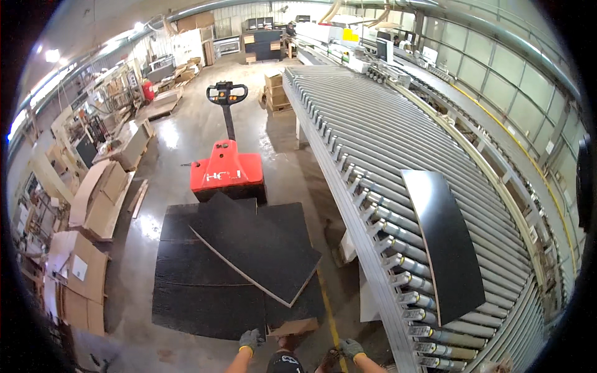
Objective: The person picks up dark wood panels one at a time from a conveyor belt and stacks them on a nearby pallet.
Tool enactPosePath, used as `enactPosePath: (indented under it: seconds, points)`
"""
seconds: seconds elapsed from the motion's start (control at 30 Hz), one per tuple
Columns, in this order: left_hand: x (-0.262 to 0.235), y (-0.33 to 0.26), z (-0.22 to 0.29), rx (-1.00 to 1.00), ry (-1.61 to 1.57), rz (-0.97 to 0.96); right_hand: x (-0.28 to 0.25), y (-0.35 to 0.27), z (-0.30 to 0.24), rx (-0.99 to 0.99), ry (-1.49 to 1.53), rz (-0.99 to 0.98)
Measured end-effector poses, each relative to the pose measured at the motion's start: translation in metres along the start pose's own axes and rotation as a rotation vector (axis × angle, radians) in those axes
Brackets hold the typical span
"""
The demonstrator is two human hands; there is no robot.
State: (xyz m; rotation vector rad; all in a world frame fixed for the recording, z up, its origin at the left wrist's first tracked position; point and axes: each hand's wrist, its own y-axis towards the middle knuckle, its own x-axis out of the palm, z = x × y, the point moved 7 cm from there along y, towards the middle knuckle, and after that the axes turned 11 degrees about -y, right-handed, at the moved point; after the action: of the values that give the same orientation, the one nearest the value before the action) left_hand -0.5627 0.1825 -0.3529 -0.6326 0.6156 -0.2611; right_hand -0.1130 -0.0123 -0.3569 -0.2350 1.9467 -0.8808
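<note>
Both of my hands wear grey work gloves with yellow cuffs and sit low in the view. My left hand (251,340) is by the near edge of a stack of black panels (199,304), fingers loosely apart, with nothing seen in it. My right hand (352,349) hangs between the stack and the roller conveyor, fingers loosely apart and nothing visible in them. On top of the stack a black board (261,248) lies askew, its pale edge toward me. Another black panel (444,248) rests lengthwise on the conveyor rollers (367,118) to the right.
A red pallet truck (227,169) with an upright handle stands behind the stack. Brown cardboard (78,267) leans along the left side. A stacked pallet (277,93) stands farther back beside the conveyor. A yellow floor line (328,304) runs between stack and conveyor.
</note>
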Motion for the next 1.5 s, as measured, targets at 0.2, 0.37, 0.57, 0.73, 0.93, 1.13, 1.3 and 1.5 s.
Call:
enactPosePath:
  seconds: [0.2,0.37,0.57,0.73,0.93,1.13,1.3,1.5]
  points:
    - [-0.005,0.017,-0.005,-0.269,-0.513,0.052,-0.085,0.119,-0.099,0.223,-0.034,0.209]
    - [0.039,0.078,-0.063,0.381,0.238,0.082,-0.187,0.27,-0.23,0.085,-0.071,0.483]
    - [0.048,0.134,-0.068,0.647,0.129,0.187,-0.241,0.416,-0.308,0.062,-0.224,0.344]
    - [0.036,0.21,-0.079,-0.201,-1.151,-0.051,-0.204,0.452,-0.326,0.123,-0.463,0.374]
    - [-0.011,0.243,-0.029,-0.469,-1.306,0.192,-0.222,0.452,-0.352,0.142,-0.464,0.309]
    - [0.032,0.27,-0.009,-0.481,-1.359,-0.058,-0.227,0.449,-0.308,0.11,-0.402,0.236]
    - [0.036,0.244,0.037,-0.517,-1.534,-0.057,-0.161,0.375,-0.304,0.088,-0.354,0.29]
    - [0.014,0.216,-0.075,-0.609,-1.215,0.214,-0.099,0.284,-0.288,0.176,-0.012,0.212]
